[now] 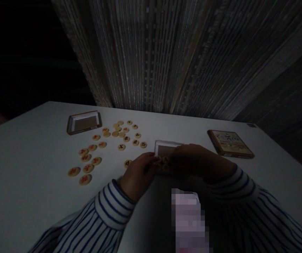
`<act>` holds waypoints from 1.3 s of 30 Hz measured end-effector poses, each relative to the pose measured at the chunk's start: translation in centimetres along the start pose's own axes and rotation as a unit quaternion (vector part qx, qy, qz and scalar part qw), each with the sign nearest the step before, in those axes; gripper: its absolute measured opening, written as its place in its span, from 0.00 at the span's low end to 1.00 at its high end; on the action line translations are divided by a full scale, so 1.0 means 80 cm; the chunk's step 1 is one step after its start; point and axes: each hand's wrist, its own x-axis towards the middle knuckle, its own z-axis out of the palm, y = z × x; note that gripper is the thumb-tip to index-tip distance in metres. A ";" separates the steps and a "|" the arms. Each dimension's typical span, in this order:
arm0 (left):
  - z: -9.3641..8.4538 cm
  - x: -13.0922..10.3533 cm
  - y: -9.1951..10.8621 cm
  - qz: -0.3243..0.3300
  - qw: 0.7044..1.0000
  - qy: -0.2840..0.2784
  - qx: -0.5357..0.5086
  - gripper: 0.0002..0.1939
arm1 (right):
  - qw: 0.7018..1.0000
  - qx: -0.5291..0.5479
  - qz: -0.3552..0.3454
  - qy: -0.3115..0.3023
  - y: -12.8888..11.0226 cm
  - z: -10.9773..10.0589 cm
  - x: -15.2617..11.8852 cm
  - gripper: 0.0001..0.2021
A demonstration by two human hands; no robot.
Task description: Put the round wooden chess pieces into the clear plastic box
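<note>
A shallow open box [166, 150] lies on the table in front of me, with several round wooden pieces [165, 160] marked with characters in its near part. My left hand [139, 173] is at the box's left edge, its fingers bent and its fingertips by the leftmost pieces; whether it grips anything is too dark to tell. Over the right side of the box is my right hand [197, 161], its fingers in shadow and mostly hidden. A loose piece with a black character [127, 163] lies just left of my left hand.
Many round pieces with red or black characters [88, 168] are scattered over the left of the white table [34, 147]. An open tray [84, 122] lies at the back left, a closed printed box [230, 142] at the right. Behind hangs a striped curtain [151, 56].
</note>
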 end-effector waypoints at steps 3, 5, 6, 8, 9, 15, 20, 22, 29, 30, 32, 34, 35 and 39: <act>0.000 0.000 -0.001 0.002 1.000 -0.001 0.000 0.14 | 1.000 0.016 -0.003 0.004 0.002 -0.002 -0.001 0.09; 0.001 0.000 -0.001 0.001 1.000 0.001 -0.002 0.14 | 0.999 0.034 0.002 0.026 0.002 -0.008 -0.003 0.10; 0.001 0.001 -0.002 0.000 1.000 0.004 -0.002 0.13 | 0.998 0.037 0.011 0.047 0.002 -0.013 -0.004 0.12; 0.001 0.001 -0.002 -0.002 1.000 0.009 -0.001 0.13 | 0.997 0.034 0.034 0.059 0.002 -0.023 -0.006 0.11; 0.001 0.001 -0.002 -0.002 1.000 0.010 -0.001 0.13 | 0.996 0.032 0.053 0.064 0.002 -0.028 -0.007 0.11; -0.001 0.001 -0.001 0.011 1.000 0.012 -0.003 0.13 | 0.985 0.009 0.148 0.083 0.011 -0.033 -0.011 0.14; -0.001 0.001 -0.001 0.010 1.000 0.005 -0.003 0.13 | 0.981 0.004 0.186 0.047 0.020 -0.021 -0.011 0.16; 0.001 0.000 -0.003 0.013 1.000 0.006 -0.004 0.13 | 0.981 0.005 0.192 0.032 0.022 -0.017 -0.010 0.17; 0.006 -0.002 -0.009 0.025 0.999 0.010 -0.018 0.14 | 0.981 0.001 0.194 -0.007 0.020 -0.016 -0.008 0.17; 0.006 -0.002 -0.009 0.022 1.000 0.008 -0.018 0.14 | 0.981 0.003 0.194 -0.012 0.020 -0.017 -0.008 0.17; 0.005 -0.002 -0.008 0.022 1.000 0.004 -0.016 0.14 | 0.980 0.004 0.196 -0.023 0.020 -0.017 -0.008 0.17; 0.004 -0.002 -0.006 0.023 1.000 0.001 -0.011 0.14 | 0.980 0.004 0.195 -0.028 0.020 -0.017 -0.008 0.16; 0.004 -0.002 -0.005 0.022 1.000 -0.002 -0.009 0.14 | 0.981 0.004 0.193 -0.029 0.021 -0.016 -0.007 0.16; 0.001 -0.002 -0.003 0.013 1.000 -0.015 0.001 0.14 | 0.982 0.000 0.185 -0.026 0.022 -0.014 -0.007 0.15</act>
